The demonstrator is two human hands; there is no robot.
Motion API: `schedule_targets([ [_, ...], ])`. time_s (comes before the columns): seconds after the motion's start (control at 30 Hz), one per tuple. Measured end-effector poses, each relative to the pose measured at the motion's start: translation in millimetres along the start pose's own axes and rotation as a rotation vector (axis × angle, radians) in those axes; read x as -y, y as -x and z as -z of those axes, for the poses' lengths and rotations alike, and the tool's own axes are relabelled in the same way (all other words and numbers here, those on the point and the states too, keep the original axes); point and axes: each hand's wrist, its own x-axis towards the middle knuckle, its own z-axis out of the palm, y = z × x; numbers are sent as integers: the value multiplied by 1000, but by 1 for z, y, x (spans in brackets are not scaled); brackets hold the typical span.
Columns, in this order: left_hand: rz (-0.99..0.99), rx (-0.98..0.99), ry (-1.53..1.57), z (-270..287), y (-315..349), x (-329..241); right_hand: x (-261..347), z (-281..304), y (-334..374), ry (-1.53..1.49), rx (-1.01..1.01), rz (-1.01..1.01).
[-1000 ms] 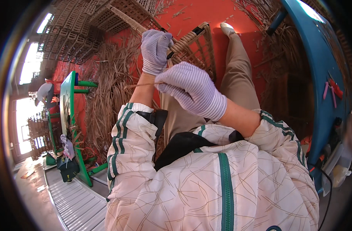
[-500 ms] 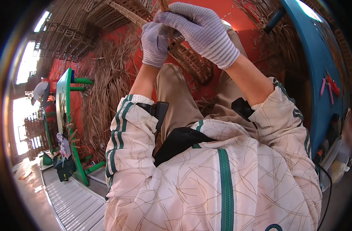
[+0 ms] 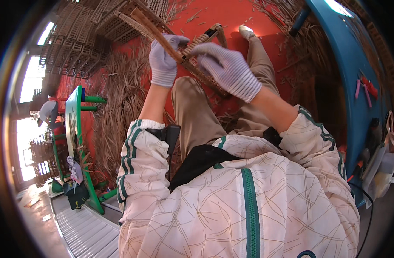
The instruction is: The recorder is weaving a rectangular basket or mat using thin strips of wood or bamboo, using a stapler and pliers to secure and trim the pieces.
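Basket [image 3: 201, 76] between the knees [image 3: 190, 96], over red floor [image 3: 220, 15]: in the head view I see the left hand [image 3: 162, 64] closed around its edge, a brown strip [image 3: 156, 35] crossing in front, the right hand [image 3: 229, 71] blurred, half-curled beside it; whether that one holds anything I cannot tell

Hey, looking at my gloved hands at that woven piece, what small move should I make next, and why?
I'd probably bring the right hand onto the brown strip and draw it snug: the strip slants across the left hand toward the wrapped section of the woven piece, and the right hand is close by. It is blurred, so whether it holds anything is unclear.
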Motion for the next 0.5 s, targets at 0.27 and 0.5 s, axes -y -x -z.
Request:
schedule_targets([
  [0.27,353,-11,409,41,17,-55,2,-18,33,100,122,-170],
  [0.5,402,73,526,46,18,-91,7,-31,47,298,309,-129],
])
